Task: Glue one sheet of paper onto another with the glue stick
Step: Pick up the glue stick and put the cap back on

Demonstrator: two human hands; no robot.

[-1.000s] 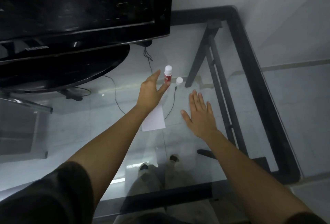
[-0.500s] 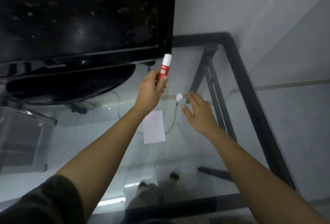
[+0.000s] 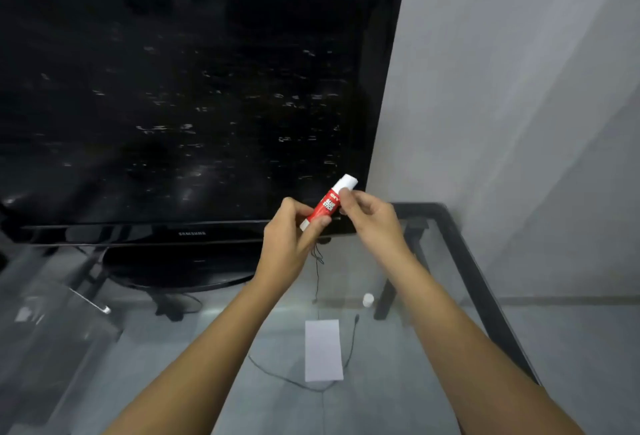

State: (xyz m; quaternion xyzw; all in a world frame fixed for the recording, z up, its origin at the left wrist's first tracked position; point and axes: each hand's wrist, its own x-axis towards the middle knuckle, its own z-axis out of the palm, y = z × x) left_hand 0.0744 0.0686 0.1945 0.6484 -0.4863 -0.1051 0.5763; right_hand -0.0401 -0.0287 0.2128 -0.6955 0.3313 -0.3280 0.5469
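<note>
— Red and white plastic glue stick (image 3: 328, 203), where is it?

— Raised above the glass tabletop (image 3: 426, 358), tilted, its white end pointing up and to the right, in front of the lower right corner of the black flat-screen television (image 3: 194, 98).

— Who has it?

— Both hands. The left hand (image 3: 287, 244) is wrapped around the lower red part of the tube, fingers curled and thumb pressed against it. The right hand (image 3: 372, 220) pinches the upper white part between thumb and fingertips.

— And the paper?

— One white rectangular sheet of paper (image 3: 323, 350) lies flat on the glass, below and between the two forearms, well apart from the stick. I can make out only one sheet; whether a second lies under it I cannot tell.

— Anything else on the table?

— A small white round cap-like piece (image 3: 368, 299) stands just beyond the sheet's far right corner, near the black metal table leg (image 3: 391, 282) seen through the glass. A thin black cable (image 3: 351, 348) runs past the right edge of the sheet and curls under its near end. The television's oval black stand (image 3: 180, 270) rests on the glass to the left.
</note>
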